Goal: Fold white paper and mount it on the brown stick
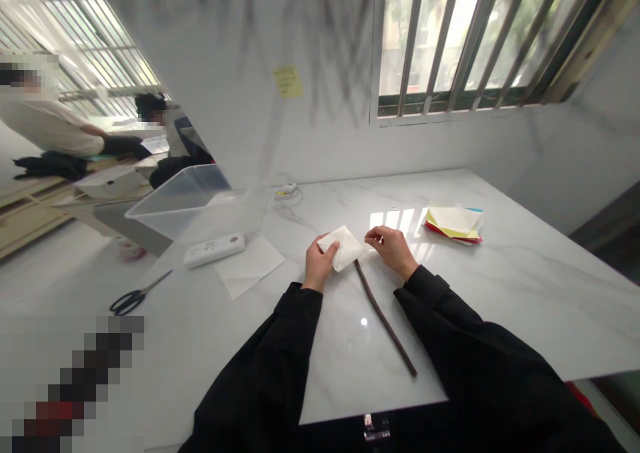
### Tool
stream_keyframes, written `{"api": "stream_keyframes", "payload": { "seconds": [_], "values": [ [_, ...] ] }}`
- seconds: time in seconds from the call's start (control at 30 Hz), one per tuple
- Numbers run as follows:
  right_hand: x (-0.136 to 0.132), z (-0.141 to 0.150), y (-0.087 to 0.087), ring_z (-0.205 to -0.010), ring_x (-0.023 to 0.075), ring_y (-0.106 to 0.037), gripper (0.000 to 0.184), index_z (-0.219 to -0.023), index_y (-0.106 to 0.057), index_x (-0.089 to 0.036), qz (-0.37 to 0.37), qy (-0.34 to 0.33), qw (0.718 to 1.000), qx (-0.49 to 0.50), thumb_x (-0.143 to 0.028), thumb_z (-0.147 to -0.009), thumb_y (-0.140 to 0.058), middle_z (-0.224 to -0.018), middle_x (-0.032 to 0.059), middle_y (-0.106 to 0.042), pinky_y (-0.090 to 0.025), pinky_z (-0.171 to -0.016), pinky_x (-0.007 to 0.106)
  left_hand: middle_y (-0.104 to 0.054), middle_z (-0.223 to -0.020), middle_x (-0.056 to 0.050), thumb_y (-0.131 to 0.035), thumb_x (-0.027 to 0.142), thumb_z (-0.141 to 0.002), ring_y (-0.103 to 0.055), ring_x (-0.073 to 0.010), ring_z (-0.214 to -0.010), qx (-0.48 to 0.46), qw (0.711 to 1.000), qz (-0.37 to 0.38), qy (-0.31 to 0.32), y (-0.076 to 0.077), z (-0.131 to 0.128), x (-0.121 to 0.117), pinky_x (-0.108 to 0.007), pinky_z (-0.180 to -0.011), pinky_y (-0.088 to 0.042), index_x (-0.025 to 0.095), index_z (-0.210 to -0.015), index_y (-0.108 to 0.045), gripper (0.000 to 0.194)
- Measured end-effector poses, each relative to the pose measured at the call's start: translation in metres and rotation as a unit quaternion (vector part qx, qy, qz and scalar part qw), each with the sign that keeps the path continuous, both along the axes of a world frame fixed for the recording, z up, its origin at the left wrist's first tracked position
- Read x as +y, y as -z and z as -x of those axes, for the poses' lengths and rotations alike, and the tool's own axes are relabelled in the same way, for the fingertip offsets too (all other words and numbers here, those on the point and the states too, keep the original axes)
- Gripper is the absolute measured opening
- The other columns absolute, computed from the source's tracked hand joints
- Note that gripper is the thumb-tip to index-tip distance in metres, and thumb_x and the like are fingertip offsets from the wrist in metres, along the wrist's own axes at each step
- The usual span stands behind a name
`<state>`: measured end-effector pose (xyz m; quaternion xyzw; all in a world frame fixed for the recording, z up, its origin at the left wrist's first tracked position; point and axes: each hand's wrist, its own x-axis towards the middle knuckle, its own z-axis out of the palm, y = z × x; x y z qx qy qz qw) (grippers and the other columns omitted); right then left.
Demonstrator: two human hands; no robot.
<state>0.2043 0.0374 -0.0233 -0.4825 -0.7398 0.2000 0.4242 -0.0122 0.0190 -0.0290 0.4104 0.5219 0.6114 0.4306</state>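
Note:
A small folded white paper (344, 246) lies on the white marble table (500, 293) in front of me. My left hand (319, 263) pinches its left edge with closed fingers. My right hand (393, 250) is closed at the paper's right corner, fingertips on or by it. A thin dark brown stick (385, 320) runs from under the paper toward the table's near edge, between my black sleeves.
A stack of coloured paper sheets (454, 224) lies to the right. On the left are a white sheet (249, 265), a white power bank (214, 250), black scissors (135, 298) and a clear plastic bin (185, 200). Two people are at the far left.

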Motion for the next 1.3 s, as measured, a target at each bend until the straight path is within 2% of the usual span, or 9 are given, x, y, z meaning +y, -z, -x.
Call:
{"api": "stream_keyframes", "payload": {
  "seconds": [0.13, 0.27, 0.5, 0.6, 0.73, 0.87, 1.03, 1.17, 1.3],
  "values": [
    [0.006, -0.01, 0.012, -0.091, 0.0233, -0.063, 0.015, -0.092, -0.073, -0.019, -0.004, 0.028, 0.992, -0.122, -0.015, -0.098, -0.06, -0.093, 0.0082, -0.073, -0.046, -0.085, 0.033, -0.074, -0.101, -0.004, -0.08, 0.024, -0.061, -0.067, -0.0177, -0.086, -0.141, 0.988, 0.044, 0.033, -0.009, 0.005, -0.001, -0.028, -0.075, -0.051, 0.02, -0.114, -0.067, 0.054],
    [0.016, -0.015, 0.015, -0.1, 0.0285, -0.062, 0.022, -0.099, -0.074, -0.017, -0.031, 0.031, 0.977, -0.208, -0.015, -0.103, -0.053, -0.1, 0.0144, -0.073, -0.047, -0.09, 0.036, -0.072, -0.098, 0.001, -0.071, 0.012, -0.056, -0.066, -0.0149, -0.084, -0.202, 0.976, 0.049, 0.069, -0.018, 0.008, -0.004, -0.025, -0.072, -0.05, 0.024, -0.118, -0.063, 0.064],
    [0.056, -0.04, 0.012, -0.101, 0.0334, -0.063, 0.031, -0.1, -0.077, -0.011, -0.011, 0.113, 0.96, -0.255, -0.012, -0.101, -0.046, -0.104, 0.0223, -0.073, -0.046, -0.095, 0.043, -0.066, -0.085, 0.003, -0.077, 0.019, -0.064, -0.063, -0.0136, -0.074, -0.229, 0.967, 0.085, 0.076, -0.022, 0.006, -0.005, -0.027, -0.073, -0.053, 0.023, -0.096, -0.058, 0.038],
    [0.051, -0.041, 0.01, -0.106, 0.0327, -0.063, 0.027, -0.101, -0.077, -0.013, -0.029, 0.119, 0.972, -0.203, -0.015, -0.099, -0.051, -0.107, 0.0198, -0.074, -0.046, -0.102, 0.045, -0.063, -0.08, 0.003, -0.078, 0.026, -0.069, -0.065, -0.0154, -0.077, -0.229, 0.966, 0.08, 0.094, -0.022, 0.006, -0.005, -0.027, -0.073, -0.052, 0.023, -0.093, -0.055, 0.033],
    [0.016, -0.017, 0.003, -0.089, 0.024, -0.067, 0.024, -0.093, -0.073, -0.021, -0.007, 0.07, 0.997, 0.035, -0.038, -0.101, -0.059, -0.1, 0.0092, -0.075, -0.054, -0.089, 0.039, -0.069, -0.088, 0.001, -0.08, 0.027, -0.07, -0.065, -0.0161, -0.075, -0.186, 0.976, 0.062, 0.09, -0.019, 0.002, -0.006, -0.025, -0.067, -0.049, 0.023, -0.107, -0.06, 0.042],
    [-0.019, 0.014, -0.003, -0.079, 0.0184, -0.068, 0.035, -0.1, -0.065, -0.022, 0.122, -0.043, 0.962, 0.242, -0.057, -0.094, -0.067, -0.094, 0.0049, -0.073, -0.056, -0.071, 0.031, -0.073, -0.093, -0.004, -0.087, 0.037, -0.073, -0.066, -0.0179, -0.078, -0.073, 0.994, 0.013, 0.081, -0.018, -0.007, -0.01, -0.025, -0.068, -0.049, 0.021, -0.126, -0.062, 0.061],
    [-0.038, 0.031, -0.007, -0.077, 0.0186, -0.069, 0.059, -0.123, -0.057, -0.026, 0.164, -0.094, 0.957, 0.218, -0.039, -0.075, -0.087, -0.105, 0.005, -0.075, -0.056, -0.07, 0.031, -0.074, -0.099, -0.006, -0.088, 0.042, -0.076, -0.068, -0.0187, -0.081, -0.046, 0.992, 0.003, 0.12, -0.022, -0.016, -0.017, -0.026, -0.074, -0.052, 0.021, -0.135, -0.059, 0.07],
    [-0.038, 0.03, -0.006, -0.081, 0.0214, -0.068, 0.039, -0.115, -0.058, -0.026, 0.108, -0.045, 0.979, 0.168, -0.028, -0.08, -0.074, -0.1, 0.0039, -0.074, -0.054, -0.074, 0.032, -0.074, -0.106, -0.007, -0.096, 0.026, -0.065, -0.07, -0.0194, -0.089, -0.013, 0.99, -0.013, 0.139, -0.02, -0.017, -0.018, -0.028, -0.083, -0.053, 0.022, -0.152, -0.05, 0.098],
    [-0.033, 0.025, -0.006, -0.079, 0.0233, -0.064, 0.03, -0.109, -0.057, -0.026, 0.086, 0.016, 0.983, 0.164, -0.028, -0.081, -0.069, -0.093, 0.0037, -0.072, -0.05, -0.073, 0.033, -0.071, -0.106, -0.004, -0.1, 0.018, -0.055, -0.067, -0.0153, -0.076, 0.04, 0.989, -0.022, 0.144, -0.016, -0.013, -0.017, -0.027, -0.077, -0.054, 0.033, -0.167, -0.03, 0.133]
  ]
}}
